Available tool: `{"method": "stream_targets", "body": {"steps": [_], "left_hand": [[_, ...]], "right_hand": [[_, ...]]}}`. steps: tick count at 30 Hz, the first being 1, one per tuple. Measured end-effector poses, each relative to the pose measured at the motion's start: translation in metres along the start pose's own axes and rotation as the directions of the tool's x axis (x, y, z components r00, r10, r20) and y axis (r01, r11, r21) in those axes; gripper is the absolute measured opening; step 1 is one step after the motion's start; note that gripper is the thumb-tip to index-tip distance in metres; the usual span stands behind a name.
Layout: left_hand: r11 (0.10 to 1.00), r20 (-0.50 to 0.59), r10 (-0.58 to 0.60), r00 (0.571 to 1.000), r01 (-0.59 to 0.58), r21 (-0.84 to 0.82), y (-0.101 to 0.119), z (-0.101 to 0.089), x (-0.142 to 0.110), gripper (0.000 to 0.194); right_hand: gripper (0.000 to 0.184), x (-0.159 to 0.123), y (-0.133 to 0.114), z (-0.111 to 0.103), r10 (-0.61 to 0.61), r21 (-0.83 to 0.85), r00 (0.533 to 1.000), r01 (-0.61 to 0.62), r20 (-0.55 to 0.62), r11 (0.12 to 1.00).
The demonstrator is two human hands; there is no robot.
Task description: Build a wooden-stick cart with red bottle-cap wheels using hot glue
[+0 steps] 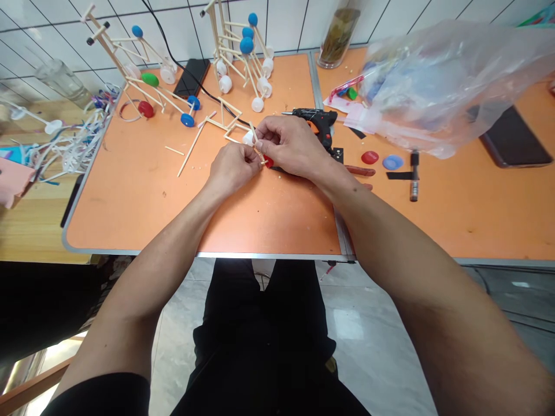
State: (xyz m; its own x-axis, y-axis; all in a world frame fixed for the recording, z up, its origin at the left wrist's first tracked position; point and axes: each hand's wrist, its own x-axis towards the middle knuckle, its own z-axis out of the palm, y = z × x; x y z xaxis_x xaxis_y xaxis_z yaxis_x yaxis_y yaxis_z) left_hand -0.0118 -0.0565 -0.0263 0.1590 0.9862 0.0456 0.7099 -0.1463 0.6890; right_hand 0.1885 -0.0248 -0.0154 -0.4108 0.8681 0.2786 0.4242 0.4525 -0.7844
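Note:
My left hand (234, 169) and my right hand (288, 145) meet above the orange table (130, 208), their fingertips pinching a thin wooden stick (257, 144) between them. The stick is tilted and joins a small stick frame (228, 122) that has a white bottle cap (248, 137) at its end. A red bottle cap (269, 162) lies partly hidden under my right fingers. Just beyond my right hand rests a black and orange hot glue gun (314, 122). Two loose sticks (191, 151) lie left of my left hand.
Several stick models with white, blue, green and red caps (143, 75) stand at the back. A phone (191, 77), a black cable, a jar (338, 37) and a clear plastic bag (451, 86) surround them. Red and blue caps (381, 160) lie at right.

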Motion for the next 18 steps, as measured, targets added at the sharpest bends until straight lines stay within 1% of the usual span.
{"method": "stream_targets", "body": {"steps": [6,8,11,13,18], "left_hand": [[0.999,0.048,-0.016,0.999,0.015,0.028,-0.0001,-0.0002,0.0006,0.020],[1.000,0.041,-0.017,0.999,0.016,0.021,0.0006,-0.0001,0.0003,0.018],[1.000,0.003,-0.011,1.000,0.011,0.005,0.0020,0.0001,-0.0003,0.013],[1.000,-0.005,-0.012,1.000,0.012,0.005,0.0026,0.0000,-0.0005,0.013],[0.999,0.040,-0.026,0.999,0.025,0.025,0.0014,-0.0009,0.0000,0.018]], "right_hand": [[0.034,-0.0009,-0.0039,-0.0011,0.028,0.003,0.999,-0.028,0.017,1.000],[0.033,-0.0012,-0.0046,-0.0014,0.032,-0.002,0.999,-0.032,0.019,0.999],[0.033,-0.0008,-0.0037,-0.0013,0.028,0.002,1.000,-0.028,0.013,1.000],[0.031,-0.0003,-0.0021,-0.0008,0.018,0.007,1.000,-0.018,0.009,1.000],[0.027,0.0002,0.0009,-0.0002,-0.005,0.011,1.000,0.005,0.013,1.000]]}}
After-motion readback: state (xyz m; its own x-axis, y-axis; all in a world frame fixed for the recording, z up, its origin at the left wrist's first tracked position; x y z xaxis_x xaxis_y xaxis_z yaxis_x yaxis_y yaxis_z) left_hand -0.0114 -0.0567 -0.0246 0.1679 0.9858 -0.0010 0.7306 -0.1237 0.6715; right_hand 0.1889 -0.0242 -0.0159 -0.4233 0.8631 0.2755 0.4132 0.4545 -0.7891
